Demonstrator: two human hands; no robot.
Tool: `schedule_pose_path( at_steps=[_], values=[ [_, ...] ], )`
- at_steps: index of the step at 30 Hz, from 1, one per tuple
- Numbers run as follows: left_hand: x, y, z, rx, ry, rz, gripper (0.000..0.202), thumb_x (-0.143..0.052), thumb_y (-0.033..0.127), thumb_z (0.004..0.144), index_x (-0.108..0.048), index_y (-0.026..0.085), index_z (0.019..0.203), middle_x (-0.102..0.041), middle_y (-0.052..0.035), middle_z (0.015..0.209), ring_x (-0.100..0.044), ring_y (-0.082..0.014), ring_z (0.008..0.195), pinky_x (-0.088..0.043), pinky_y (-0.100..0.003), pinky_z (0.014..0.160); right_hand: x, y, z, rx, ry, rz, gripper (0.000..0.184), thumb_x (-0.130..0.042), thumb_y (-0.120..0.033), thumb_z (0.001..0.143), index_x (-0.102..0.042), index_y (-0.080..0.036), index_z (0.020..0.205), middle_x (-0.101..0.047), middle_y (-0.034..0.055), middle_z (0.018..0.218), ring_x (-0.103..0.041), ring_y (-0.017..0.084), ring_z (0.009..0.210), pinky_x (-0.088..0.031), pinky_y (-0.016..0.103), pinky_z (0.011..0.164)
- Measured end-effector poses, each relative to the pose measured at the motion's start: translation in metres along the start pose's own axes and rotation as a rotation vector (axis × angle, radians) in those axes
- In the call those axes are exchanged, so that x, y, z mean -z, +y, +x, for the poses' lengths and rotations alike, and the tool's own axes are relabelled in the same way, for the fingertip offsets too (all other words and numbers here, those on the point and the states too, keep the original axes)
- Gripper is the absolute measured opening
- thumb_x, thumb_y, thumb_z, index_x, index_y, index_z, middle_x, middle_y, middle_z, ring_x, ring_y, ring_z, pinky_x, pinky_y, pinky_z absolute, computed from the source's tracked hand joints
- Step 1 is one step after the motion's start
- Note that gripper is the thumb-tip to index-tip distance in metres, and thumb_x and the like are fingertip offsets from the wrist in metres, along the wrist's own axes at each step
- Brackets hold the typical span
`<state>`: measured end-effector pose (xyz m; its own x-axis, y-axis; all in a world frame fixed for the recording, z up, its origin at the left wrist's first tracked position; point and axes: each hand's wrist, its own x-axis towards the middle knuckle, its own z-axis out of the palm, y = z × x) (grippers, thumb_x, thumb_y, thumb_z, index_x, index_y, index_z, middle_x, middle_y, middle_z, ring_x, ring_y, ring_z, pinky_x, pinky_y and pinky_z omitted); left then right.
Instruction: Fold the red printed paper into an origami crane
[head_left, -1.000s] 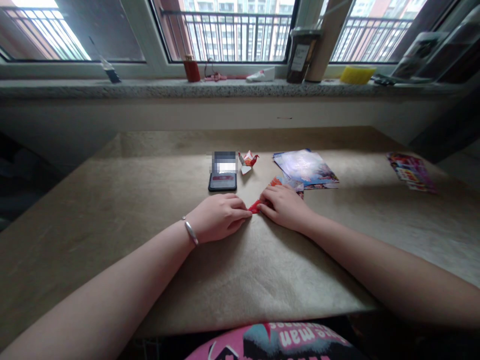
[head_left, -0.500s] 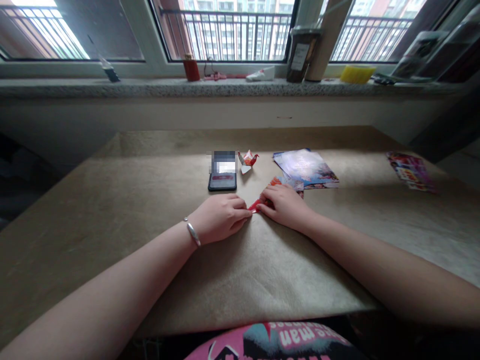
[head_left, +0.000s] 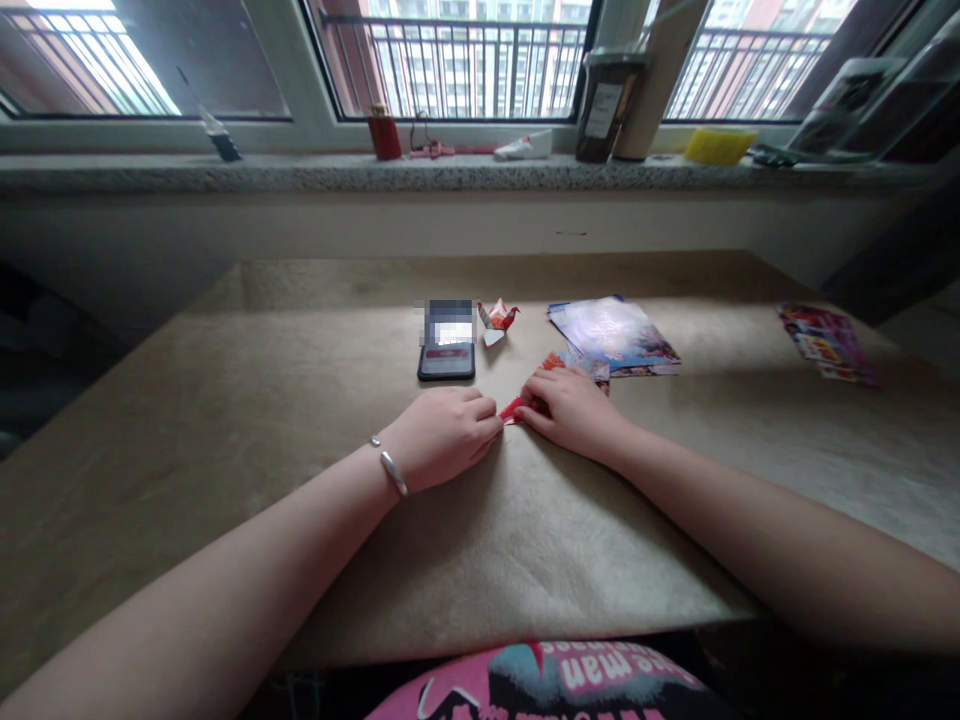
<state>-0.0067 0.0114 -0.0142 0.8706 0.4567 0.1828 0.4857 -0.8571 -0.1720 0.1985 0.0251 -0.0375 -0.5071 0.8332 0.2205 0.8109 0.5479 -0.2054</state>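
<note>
A small piece of folded red paper [head_left: 511, 409] lies on the table between my two hands. My left hand [head_left: 454, 430], a silver bracelet at its wrist, has its fingers closed on the paper's left tip. From the other side my right hand [head_left: 566, 408] grips it, with thumb and fingers curled over most of it. Much of the paper is hidden under the right fingers. Just beyond my hands stand a folded paper crane [head_left: 498, 318], red and white, and a dark phone [head_left: 447, 362] with its screen lit and partly blurred out.
Patterned paper sheets [head_left: 619, 335] lie in a stack behind my right hand, one partly under it. More colourful papers [head_left: 825, 345] rest at the table's [head_left: 262, 400] right side. Along the windowsill [head_left: 300, 176] are a red bottle [head_left: 385, 135], a dark-filled jar [head_left: 604, 110] and a yellow block [head_left: 720, 146].
My left hand has shifted very slightly, its fingers drawn closer together at the paper's tip. The right hand keeps its hold. The whole view has moved a little.
</note>
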Motion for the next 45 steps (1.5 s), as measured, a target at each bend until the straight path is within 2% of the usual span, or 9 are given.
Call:
schedule_pose_path(
  at_steps=[13,19,25,29,32,39,45],
  values=[
    [0.002,-0.013,-0.005,-0.019,-0.083,-0.132,0.026,-0.045,0.018,0.086,-0.066,0.021,0.101,-0.064,-0.0035,0.092,-0.058,-0.0160,0.084,-0.047,-0.028,0.074,-0.003,0.002,-0.003,-0.001,0.020,0.010,0.018,-0.056,-0.036,0.082,-0.057,-0.019,0.075,-0.065,0.0033,0.082,-0.055,0.020,0.081,-0.032,0.033,0.075],
    [0.003,-0.014,-0.007,-0.006,-0.066,-0.125,0.022,-0.047,0.017,0.084,-0.068,0.021,0.091,-0.064,-0.0035,0.087,-0.059,-0.0152,0.081,-0.048,-0.026,0.071,-0.002,0.002,-0.002,-0.007,0.019,0.018,0.018,-0.057,-0.036,0.081,-0.057,-0.019,0.074,-0.065,0.0040,0.083,-0.055,0.020,0.081,-0.032,0.033,0.074],
    [-0.004,-0.015,-0.008,-0.017,0.029,-0.197,0.021,-0.045,0.016,0.085,-0.066,0.018,0.089,-0.065,-0.0034,0.098,-0.060,-0.0143,0.082,-0.049,-0.027,0.076,-0.001,0.001,-0.002,-0.005,0.020,0.027,0.018,-0.056,-0.035,0.081,-0.057,-0.019,0.074,-0.065,0.0039,0.082,-0.055,0.019,0.080,-0.031,0.032,0.073],
    [-0.007,-0.014,-0.007,-0.035,0.075,-0.198,0.023,-0.044,0.017,0.086,-0.064,0.017,0.098,-0.066,-0.0049,0.095,-0.058,-0.0149,0.082,-0.049,-0.027,0.075,-0.001,0.001,-0.003,0.007,0.022,0.020,0.018,-0.056,-0.035,0.081,-0.057,-0.019,0.074,-0.065,0.0041,0.082,-0.055,0.019,0.080,-0.031,0.032,0.074],
    [-0.006,-0.011,-0.006,-0.042,0.060,-0.155,0.025,-0.045,0.019,0.087,-0.063,0.019,0.104,-0.065,-0.0048,0.095,-0.057,-0.0165,0.083,-0.049,-0.029,0.073,-0.002,0.001,-0.003,0.008,0.025,0.004,0.017,-0.054,-0.034,0.082,-0.057,-0.019,0.076,-0.065,0.0042,0.083,-0.055,0.019,0.081,-0.031,0.032,0.075],
    [-0.005,-0.005,-0.006,-0.006,0.016,-0.108,0.027,-0.043,0.021,0.089,-0.064,0.019,0.105,-0.064,-0.0062,0.091,-0.056,-0.0173,0.082,-0.049,-0.030,0.071,-0.004,0.002,0.000,-0.004,0.004,0.014,0.017,-0.053,-0.033,0.083,-0.057,-0.019,0.073,-0.064,0.0043,0.082,-0.055,0.019,0.082,-0.032,0.032,0.075],
    [-0.005,0.001,-0.002,0.038,0.024,-0.065,0.024,-0.042,0.021,0.089,-0.064,0.017,0.098,-0.062,-0.0063,0.086,-0.055,-0.0173,0.078,-0.049,-0.030,0.068,-0.004,0.003,0.002,-0.016,0.008,0.041,0.017,-0.055,-0.033,0.082,-0.057,-0.019,0.073,-0.065,0.0043,0.081,-0.055,0.019,0.080,-0.032,0.032,0.074]
  ],
)
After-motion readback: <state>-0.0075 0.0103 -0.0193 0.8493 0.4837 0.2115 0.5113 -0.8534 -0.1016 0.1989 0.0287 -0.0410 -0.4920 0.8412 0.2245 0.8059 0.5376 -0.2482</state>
